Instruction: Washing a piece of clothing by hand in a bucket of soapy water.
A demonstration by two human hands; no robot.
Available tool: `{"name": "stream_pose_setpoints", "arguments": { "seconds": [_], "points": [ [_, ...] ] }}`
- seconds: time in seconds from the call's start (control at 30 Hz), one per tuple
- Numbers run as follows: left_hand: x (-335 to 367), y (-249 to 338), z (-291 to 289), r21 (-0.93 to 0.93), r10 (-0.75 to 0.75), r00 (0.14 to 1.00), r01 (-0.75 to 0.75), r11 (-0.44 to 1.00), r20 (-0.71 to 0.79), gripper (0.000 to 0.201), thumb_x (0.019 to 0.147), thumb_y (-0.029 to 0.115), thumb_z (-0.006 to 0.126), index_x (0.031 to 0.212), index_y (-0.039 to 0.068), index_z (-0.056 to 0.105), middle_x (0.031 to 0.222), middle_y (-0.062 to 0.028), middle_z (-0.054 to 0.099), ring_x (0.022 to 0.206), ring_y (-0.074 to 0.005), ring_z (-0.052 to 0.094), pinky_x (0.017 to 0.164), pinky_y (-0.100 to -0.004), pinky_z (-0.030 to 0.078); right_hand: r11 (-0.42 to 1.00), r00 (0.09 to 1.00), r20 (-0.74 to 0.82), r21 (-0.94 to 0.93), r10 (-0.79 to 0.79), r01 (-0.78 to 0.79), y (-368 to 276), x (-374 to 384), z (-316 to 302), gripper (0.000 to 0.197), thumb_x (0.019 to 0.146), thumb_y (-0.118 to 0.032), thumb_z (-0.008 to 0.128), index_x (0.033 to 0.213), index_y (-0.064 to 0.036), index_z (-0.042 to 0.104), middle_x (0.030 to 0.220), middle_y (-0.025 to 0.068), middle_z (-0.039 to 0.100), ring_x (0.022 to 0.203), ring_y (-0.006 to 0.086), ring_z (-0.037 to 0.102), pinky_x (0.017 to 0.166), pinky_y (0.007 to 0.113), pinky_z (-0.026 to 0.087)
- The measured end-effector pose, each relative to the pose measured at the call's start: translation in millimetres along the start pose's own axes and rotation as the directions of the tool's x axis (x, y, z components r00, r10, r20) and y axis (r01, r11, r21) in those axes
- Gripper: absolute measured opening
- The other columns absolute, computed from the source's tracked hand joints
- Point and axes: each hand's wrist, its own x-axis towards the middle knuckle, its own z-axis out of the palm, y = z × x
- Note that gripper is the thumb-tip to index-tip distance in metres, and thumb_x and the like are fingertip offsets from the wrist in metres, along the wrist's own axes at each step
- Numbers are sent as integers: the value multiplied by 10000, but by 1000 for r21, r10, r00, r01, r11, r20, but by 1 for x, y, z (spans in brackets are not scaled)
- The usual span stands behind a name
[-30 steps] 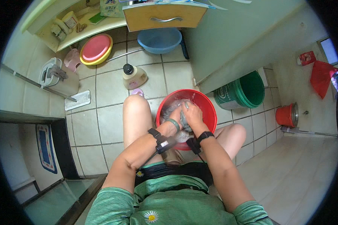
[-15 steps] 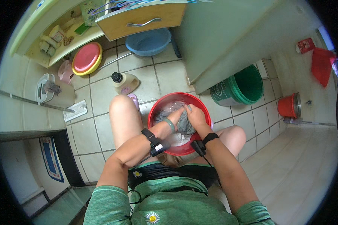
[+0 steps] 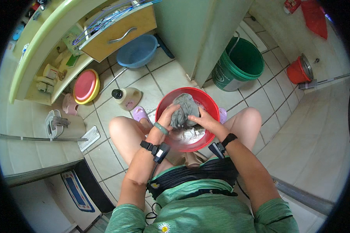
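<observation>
I have the bunched grey cloth (image 3: 184, 108) between my cupped left hand (image 3: 168, 116) and right hand (image 3: 206, 119), within the rim of the red basin (image 3: 211, 101) (a white cloth (image 3: 193, 136) lies nearer me). Beyond are a black-capped bottle (image 3: 130, 98) and a green bucket (image 3: 228, 80).

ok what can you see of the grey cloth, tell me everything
The grey cloth is crumpled into a loose bundle, creased and folded, apparently soft, thin fabric. It is held between the left hand at its left side and the right hand at its lower right. It appears within the red basin, beyond some white fabric. Whether it touches the basin is unclear.
</observation>
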Motion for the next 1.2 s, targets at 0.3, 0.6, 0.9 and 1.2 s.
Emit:
{"name": "stream_pose_setpoints", "arguments": {
  "seconds": [0.3, 0.6, 0.9, 1.2],
  "points": [
    [-26, 2, -20, -76, 110, 983, -122, 990, -147, 289, 880, 134, 468, 1127, -3, 527, 1050, -124, 607, 957, -214, 601, 847, -332, 489, 779, 991, -131, 624, 36, 54, -55, 9, -7, 458, 787, -44, 535, 1227, 17, 427, 1089, 107, 561, 998, 177, 528, 848, 275, 423],
    [4, -34, -41, -505, -136, 944, -36, 862, -301, 252, 905, 311, 447, 935, 111, 596, 891, -87, 636, 793, -236, 627, 709, -386, 516, 795, 960, -208, -606, -189, 24, -73, 9, 92, 392, 853, -429, 449, 927, -76, 601, 818, 249, 597, 803, 422, 578, 728, 480, 454],
    [21, -60, -74, -399, -12, 964, -98, 912, -265, 249, 850, 317, 509, 873, 96, 620, 851, -102, 634, 785, -255, 602, 723, -430, 492, 709, 984, -93, -704, -154, 44, -92, -8, 108, 356, 868, -356, 441, 857, -28, 580, 807, 254, 589, 795, 441, 558, 695, 496, 442],
    [-17, -18, -25, 127, 32, 987, -12, 992, -158, 334, 864, 255, 463, 1077, 17, 557, 1025, -106, 602, 940, -221, 578, 830, -321, 443, 832, 992, -113, -554, -59, -14, -66, 43, 44, 441, 882, -382, 435, 968, 18, 600, 965, 243, 603, 927, 387, 566, 810, 404, 433]
  ]
}}
